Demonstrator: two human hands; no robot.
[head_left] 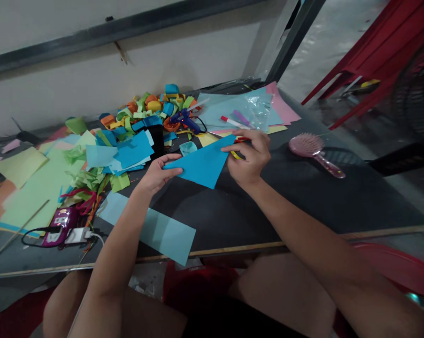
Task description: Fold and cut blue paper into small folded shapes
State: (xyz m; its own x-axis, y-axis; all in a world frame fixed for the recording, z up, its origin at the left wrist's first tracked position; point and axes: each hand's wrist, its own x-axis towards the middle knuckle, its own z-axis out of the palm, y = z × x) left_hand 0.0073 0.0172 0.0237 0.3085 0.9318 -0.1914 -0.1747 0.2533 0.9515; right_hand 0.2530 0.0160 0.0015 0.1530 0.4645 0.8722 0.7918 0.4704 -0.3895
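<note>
A bright blue sheet of paper, folded into a triangle, is held above the dark table between both hands. My left hand pinches its left corner between thumb and fingers. At the upper right corner, my right hand grips the same paper with thumb and fingertips. Just behind the triangle lies a small pale blue paper piece. A light blue paper strip lies under my left forearm and juts over the table's front edge. Something yellow shows behind my right fingers, too hidden to name.
A heap of folded paper pieces and a blue glue gun lie toward the wall. Blue paper sheets are stacked left. A pink hairbrush lies right. A purple device with cables sits front left. Red chair beyond.
</note>
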